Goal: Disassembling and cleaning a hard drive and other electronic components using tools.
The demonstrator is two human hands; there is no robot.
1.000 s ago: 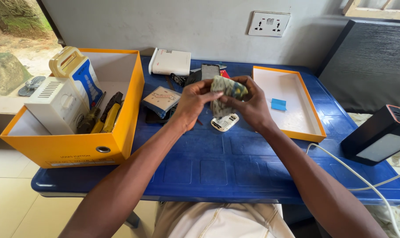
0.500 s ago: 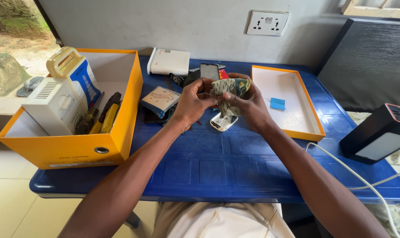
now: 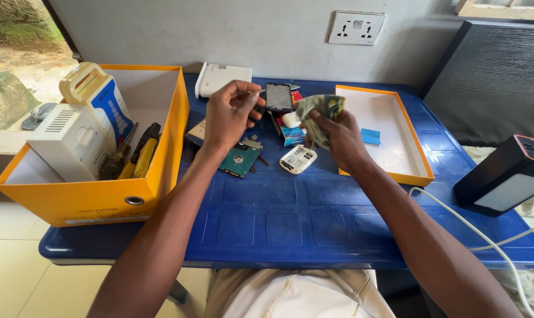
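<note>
My right hand [image 3: 337, 138] was closed around a crumpled greenish cloth [image 3: 317, 112], bunched between thumb and fingers and held above the blue table [image 3: 314, 224]. My left hand [image 3: 230, 112] was raised beside it with fingertips pinched together; whether they held anything small I could not tell. The two hands were apart, with a dark phone [image 3: 278, 97] lying on the table behind the gap. Below them lay a small white device [image 3: 298, 159] and, just beside it, a green circuit board [image 3: 240, 160]. To do this step well, in my judgement, the cloth needed to be kept folded into a firm pad so that a clean face showed, and both hands needed to stay over the table centre, clear of the orange lid [image 3: 384, 132] on the right and the orange box [image 3: 90, 194] of tools on the left. Loose cloth corners could have snagged the board's parts.
</note>
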